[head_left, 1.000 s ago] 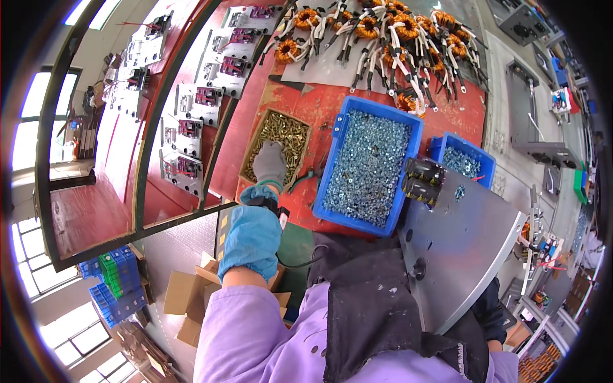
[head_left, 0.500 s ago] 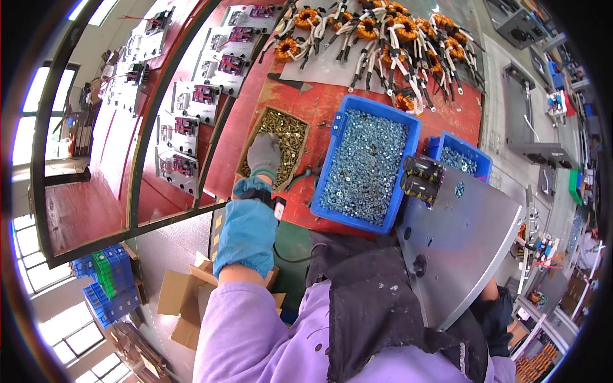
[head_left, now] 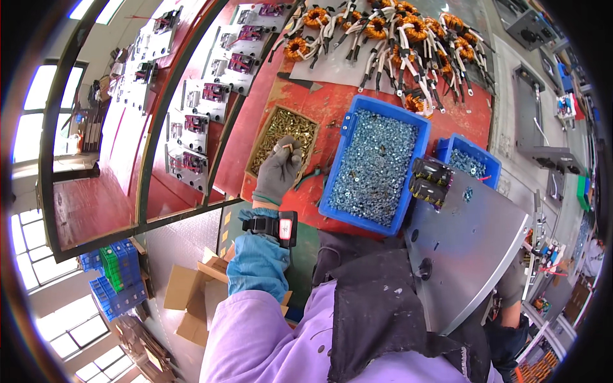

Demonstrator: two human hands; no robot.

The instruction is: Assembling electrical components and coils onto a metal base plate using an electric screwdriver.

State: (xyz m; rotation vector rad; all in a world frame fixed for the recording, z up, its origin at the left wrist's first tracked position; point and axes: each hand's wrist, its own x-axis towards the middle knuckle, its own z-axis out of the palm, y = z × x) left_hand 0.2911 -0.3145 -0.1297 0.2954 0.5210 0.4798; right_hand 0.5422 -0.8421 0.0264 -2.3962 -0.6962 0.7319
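My left hand (head_left: 278,172), in a grey glove, is closed with its fingertips pinched together just over the near side of a tray of brass-coloured screws (head_left: 290,122). A small brass-coloured screw (head_left: 288,148) shows between the fingertips. A grey metal panel (head_left: 456,236) with holes stands tilted at my lap, with two black cylindrical parts (head_left: 430,182) at its upper left corner. Behind the panel's right edge is my right hand (head_left: 509,285), in a dark grey glove; its fingers are hidden.
A blue bin of small silvery hardware (head_left: 324,205) stands right of the screw tray, with a smaller blue bin (head_left: 493,162) beyond the panel. Orange wire-wound coils (head_left: 415,29) lie at the back. A dark-framed rack with small assemblies (head_left: 195,124) stands left; an open cardboard box (head_left: 182,287) is below.
My left hand has come up out of the screws and back toward me, turning so its pinched fingertips show. My right hand has come partly into sight behind the panel.
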